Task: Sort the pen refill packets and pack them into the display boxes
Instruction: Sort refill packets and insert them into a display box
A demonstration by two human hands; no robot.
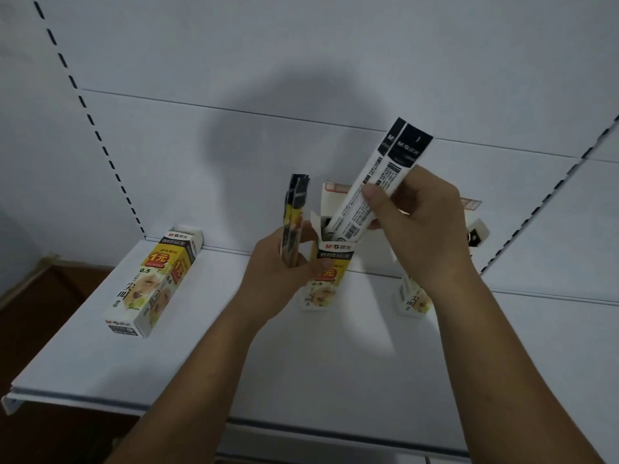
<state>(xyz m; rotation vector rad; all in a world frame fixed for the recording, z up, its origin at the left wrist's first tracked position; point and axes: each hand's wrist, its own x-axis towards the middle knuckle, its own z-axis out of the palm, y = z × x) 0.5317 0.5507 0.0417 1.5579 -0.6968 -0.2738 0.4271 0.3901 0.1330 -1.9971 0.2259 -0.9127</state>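
Head view: right hand [418, 222] clasps white-and-black refill packets [378, 185] jutting toward one o'clock over the yellow display box [330, 279]; left hand [278, 272] grips yellow-black packets [294, 216] at nine o'clock.

Three display boxes [157, 283] [335, 286] [410, 300], two packet bundles [294, 222] [385, 182]

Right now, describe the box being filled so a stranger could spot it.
Find the white shelf. Between the left box and the right box stands the middle box. It alone has white packets slanting into its top, held by the right hand.
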